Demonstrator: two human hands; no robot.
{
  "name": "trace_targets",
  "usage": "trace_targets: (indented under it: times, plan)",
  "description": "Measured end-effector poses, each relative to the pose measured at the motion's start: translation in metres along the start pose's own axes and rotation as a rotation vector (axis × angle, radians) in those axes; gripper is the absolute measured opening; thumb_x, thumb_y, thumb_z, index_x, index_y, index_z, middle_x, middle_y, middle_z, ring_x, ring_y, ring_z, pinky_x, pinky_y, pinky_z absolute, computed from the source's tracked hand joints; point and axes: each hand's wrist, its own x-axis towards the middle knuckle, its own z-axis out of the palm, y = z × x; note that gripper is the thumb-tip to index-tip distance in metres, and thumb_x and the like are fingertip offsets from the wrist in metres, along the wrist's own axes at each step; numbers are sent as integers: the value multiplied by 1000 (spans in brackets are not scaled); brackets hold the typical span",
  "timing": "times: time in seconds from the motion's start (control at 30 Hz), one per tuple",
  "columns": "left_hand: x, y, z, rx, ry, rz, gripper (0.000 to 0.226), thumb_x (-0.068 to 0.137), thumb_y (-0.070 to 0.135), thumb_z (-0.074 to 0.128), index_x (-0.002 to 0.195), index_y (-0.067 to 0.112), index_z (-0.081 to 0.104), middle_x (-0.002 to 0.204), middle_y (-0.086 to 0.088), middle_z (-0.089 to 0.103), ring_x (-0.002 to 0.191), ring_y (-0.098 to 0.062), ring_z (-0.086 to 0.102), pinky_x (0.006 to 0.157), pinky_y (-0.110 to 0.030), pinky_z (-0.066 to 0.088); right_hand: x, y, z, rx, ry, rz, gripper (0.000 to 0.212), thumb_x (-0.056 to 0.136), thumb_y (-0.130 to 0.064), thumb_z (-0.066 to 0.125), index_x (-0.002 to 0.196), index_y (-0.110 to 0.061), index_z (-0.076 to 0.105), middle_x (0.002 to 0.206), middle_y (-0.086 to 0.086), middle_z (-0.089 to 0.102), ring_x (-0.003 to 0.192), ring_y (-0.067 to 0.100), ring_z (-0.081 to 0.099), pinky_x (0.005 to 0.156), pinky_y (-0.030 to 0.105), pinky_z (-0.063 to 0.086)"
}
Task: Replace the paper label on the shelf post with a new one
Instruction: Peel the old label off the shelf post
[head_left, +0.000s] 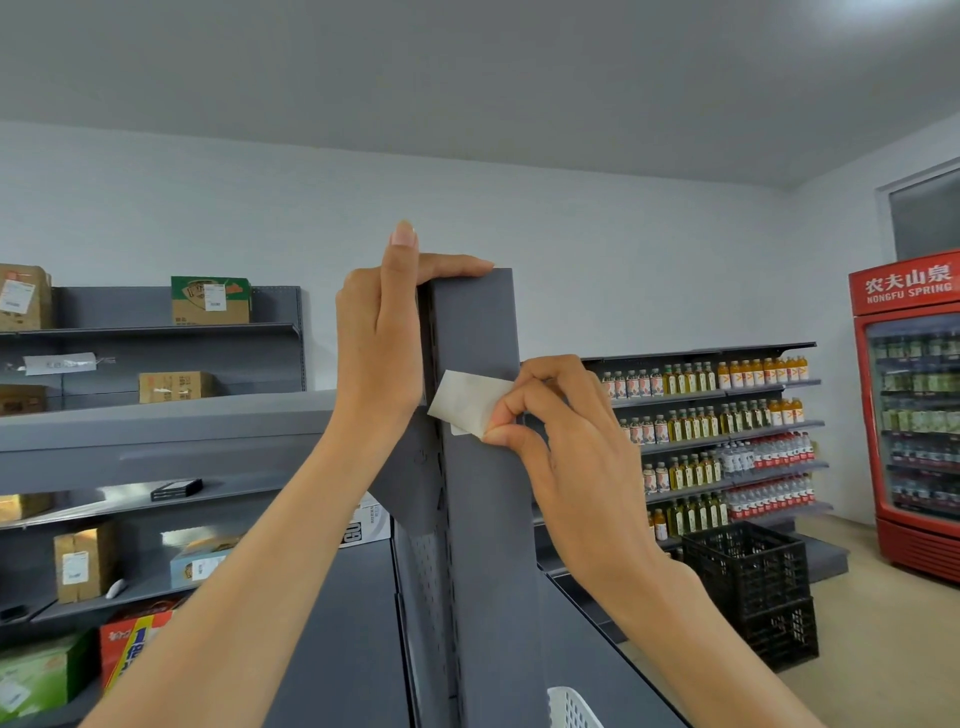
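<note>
Two hands work at one grey shelf post (475, 467). The left hand (382, 338) grips the post's top, fingers curled over its upper edge. Right of it, one white paper label (467, 402), partly peeled and curling off the post's face, is pinched by the right hand (566, 441) fingers (506, 415).

- Your right hand (566, 447) covers the lower right corner of the paper label (467, 402); any print on it is unreadable.
- Your left hand (382, 338) hides the shelf post (478, 519) top's left edge.
- The white basket (571, 709) is cut off below.
</note>
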Motion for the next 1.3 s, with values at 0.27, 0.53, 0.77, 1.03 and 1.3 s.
trace_targets:
  times: [0.27,0.53,0.77,1.03,1.3]
  plan:
    - [1,0,0,-12,-11,4,63,110,24,24,87,12,81,93,-4,81,98,-16,72,93,-27,50,-5,1,-1,3,-17,15,14,82,-13,72,77,-21,62,105,-20,47,97,-1,47,55,33,54]
    - [1,2,-1,5,-26,22,61,110,21,24,86,13,79,91,-2,80,97,-18,71,87,-23,50,-8,2,-6,18,-64,23,12,83,-16,73,78,-22,64,105,-22,46,96,2,51,58,33,56]
    - [2,-1,-2,9,-43,37,59,109,20,25,91,10,80,95,-5,80,98,-14,72,88,-19,50,-10,1,-13,8,-137,27,10,86,-17,70,80,-22,64,105,-23,46,96,-2,48,61,30,55]
    - [1,-2,-2,-2,-45,17,58,107,17,25,91,8,80,98,-6,80,101,-13,71,93,-27,51,-15,0,-16,-25,-188,32,11,87,-19,69,80,-24,63,106,-19,51,96,0,51,61,35,56]
    - [0,0,-1,2,-37,9,58,107,15,25,91,8,80,98,-4,79,100,-12,70,91,-22,50,-23,-1,-18,-8,-235,56,9,89,-20,66,81,-24,63,105,-23,47,97,-1,50,65,33,56]
